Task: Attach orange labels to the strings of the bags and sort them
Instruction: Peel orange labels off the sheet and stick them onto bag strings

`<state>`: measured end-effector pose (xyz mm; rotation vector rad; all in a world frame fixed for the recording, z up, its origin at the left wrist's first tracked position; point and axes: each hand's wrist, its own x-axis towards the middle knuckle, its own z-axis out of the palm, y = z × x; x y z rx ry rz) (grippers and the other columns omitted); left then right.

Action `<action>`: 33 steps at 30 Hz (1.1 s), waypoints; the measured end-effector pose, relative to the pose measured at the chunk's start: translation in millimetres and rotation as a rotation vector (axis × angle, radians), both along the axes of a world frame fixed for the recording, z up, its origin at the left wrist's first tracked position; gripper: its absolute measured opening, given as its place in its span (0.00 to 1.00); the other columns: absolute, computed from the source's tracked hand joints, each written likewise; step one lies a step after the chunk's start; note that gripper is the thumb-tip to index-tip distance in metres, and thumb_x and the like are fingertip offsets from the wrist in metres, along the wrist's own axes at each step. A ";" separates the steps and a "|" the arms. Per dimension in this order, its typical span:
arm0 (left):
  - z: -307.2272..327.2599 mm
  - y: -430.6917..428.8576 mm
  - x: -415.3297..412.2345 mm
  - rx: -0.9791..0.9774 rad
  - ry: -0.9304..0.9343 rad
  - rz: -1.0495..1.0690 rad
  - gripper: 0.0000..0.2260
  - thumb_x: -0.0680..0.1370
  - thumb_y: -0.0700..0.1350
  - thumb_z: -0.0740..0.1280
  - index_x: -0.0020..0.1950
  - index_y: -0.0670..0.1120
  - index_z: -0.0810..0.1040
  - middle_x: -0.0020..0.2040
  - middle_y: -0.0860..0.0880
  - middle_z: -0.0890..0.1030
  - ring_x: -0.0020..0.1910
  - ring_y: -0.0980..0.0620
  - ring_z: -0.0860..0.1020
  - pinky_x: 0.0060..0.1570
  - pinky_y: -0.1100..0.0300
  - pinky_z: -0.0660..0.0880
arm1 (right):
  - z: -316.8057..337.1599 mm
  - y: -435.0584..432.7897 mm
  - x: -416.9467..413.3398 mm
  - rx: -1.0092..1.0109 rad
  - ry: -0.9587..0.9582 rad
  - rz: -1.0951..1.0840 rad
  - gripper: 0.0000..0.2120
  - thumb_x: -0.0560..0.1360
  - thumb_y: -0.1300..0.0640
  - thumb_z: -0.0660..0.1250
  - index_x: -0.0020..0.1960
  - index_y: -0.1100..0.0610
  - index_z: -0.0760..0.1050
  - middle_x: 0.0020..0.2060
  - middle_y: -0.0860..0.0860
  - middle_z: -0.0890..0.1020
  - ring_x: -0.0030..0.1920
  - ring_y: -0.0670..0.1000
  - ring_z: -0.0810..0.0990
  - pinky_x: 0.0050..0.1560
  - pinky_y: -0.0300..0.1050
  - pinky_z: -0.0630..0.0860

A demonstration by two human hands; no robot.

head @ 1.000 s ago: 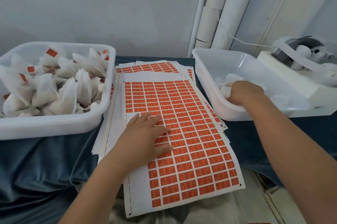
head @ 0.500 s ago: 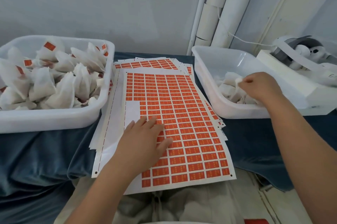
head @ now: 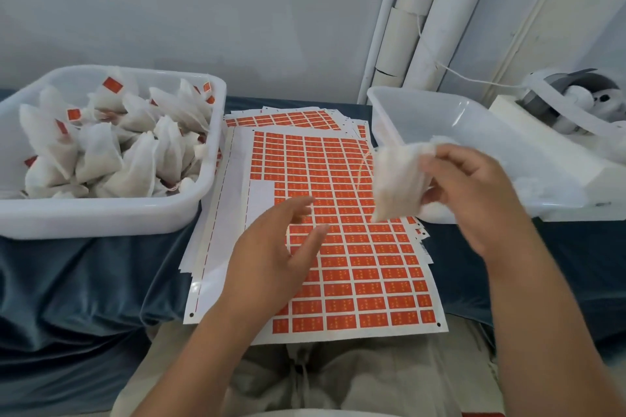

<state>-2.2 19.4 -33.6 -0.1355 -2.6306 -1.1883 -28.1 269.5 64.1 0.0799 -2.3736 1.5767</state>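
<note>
Pinching the white bag [head: 396, 179] in my right hand [head: 474, 193], I should catch its dangling string [head: 361, 172] with my left hand [head: 274, 257], fingers loosely spread.

Matt fibrous bag [head: 398, 179]; glossy label sheet [head: 342, 233]; smooth plastic tub [head: 101, 213].

Left hand [head: 281, 257] open, fingers loosely extended; right hand [head: 474, 193] raised, pinching bag [head: 396, 179].

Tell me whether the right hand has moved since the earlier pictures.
Yes: the right hand left the right tub, carrying a bag toward the label sheet.
</note>
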 end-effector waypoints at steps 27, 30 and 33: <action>30.2 14.6 22.4 0.664 -0.277 -0.054 0.13 0.84 0.67 0.54 0.59 0.70 0.77 0.54 0.70 0.80 0.53 0.71 0.79 0.37 0.75 0.74 | -45.3 -82.8 30.3 0.213 0.008 0.151 0.09 0.76 0.31 0.65 0.55 0.28 0.73 0.53 0.26 0.78 0.57 0.32 0.77 0.46 0.22 0.74; 33.8 11.4 22.2 0.639 -0.274 -0.084 0.11 0.84 0.65 0.54 0.56 0.73 0.76 0.53 0.73 0.79 0.53 0.75 0.77 0.37 0.74 0.75 | -49.7 -79.6 28.5 0.288 0.015 0.189 0.03 0.78 0.36 0.64 0.47 0.31 0.76 0.49 0.26 0.80 0.53 0.32 0.79 0.47 0.21 0.72; 32.4 8.2 20.1 0.626 -0.282 -0.072 0.11 0.85 0.63 0.55 0.56 0.73 0.77 0.53 0.72 0.80 0.54 0.66 0.80 0.46 0.67 0.73 | -46.3 -74.4 27.7 0.315 -0.008 0.184 0.07 0.82 0.41 0.65 0.46 0.35 0.77 0.44 0.29 0.82 0.50 0.34 0.81 0.47 0.20 0.71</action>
